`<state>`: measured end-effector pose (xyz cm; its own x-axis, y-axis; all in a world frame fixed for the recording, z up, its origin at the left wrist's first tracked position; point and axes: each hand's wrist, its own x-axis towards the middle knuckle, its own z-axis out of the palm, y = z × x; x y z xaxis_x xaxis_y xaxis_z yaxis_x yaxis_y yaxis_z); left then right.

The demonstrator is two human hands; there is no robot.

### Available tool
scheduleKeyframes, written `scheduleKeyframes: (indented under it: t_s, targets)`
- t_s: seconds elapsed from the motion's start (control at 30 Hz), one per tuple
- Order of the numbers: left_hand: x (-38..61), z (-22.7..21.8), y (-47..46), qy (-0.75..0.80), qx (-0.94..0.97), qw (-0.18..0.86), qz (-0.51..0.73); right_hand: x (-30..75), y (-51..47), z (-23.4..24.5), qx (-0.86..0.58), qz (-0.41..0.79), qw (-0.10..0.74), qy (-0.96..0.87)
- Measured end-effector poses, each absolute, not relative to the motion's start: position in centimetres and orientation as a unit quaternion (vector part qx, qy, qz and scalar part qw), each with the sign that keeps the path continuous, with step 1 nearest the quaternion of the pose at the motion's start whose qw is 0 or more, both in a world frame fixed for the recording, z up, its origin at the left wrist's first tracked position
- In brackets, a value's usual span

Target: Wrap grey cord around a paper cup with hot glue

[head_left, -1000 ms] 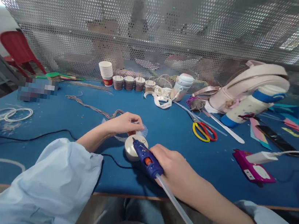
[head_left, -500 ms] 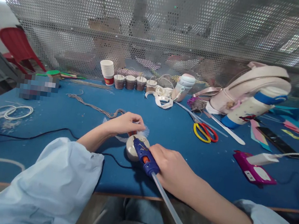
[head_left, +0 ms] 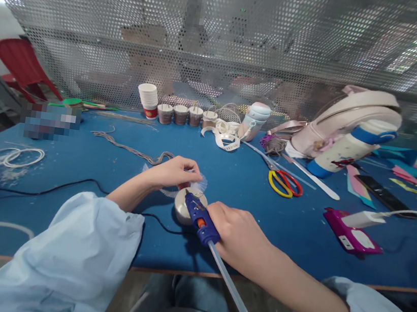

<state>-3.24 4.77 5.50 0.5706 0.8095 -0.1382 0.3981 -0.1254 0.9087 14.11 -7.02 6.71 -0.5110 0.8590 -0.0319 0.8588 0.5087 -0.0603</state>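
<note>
Right hand (head_left: 239, 229) clamped around blue glue gun (head_left: 200, 219), long axis running from near-right to far-left, nozzle tip touching rim of round cream disc (head_left: 182, 209) on blue worktop (head_left: 87, 168). Left hand (head_left: 173, 172) just beyond disc, fingers pinched together on white lace trim (head_left: 201, 181). Scissors (head_left: 285, 182) well apart, to the right.

Glue gun (head_left: 200, 220) in right hand (head_left: 237, 231)

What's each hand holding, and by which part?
Right hand grips the blue glue gun by its handle; left hand pinches white frilly trim at its edge.
</note>
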Motion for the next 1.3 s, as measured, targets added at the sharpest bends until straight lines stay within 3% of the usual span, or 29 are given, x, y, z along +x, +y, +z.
scheduleKeyframes:
  t_s: [1.3]
  targets:
    - [-3.3,5.5,4.5,0.425,0.716,0.517,0.198,13.8,-7.7,5.7,-0.483,-0.076,0.023,-0.872]
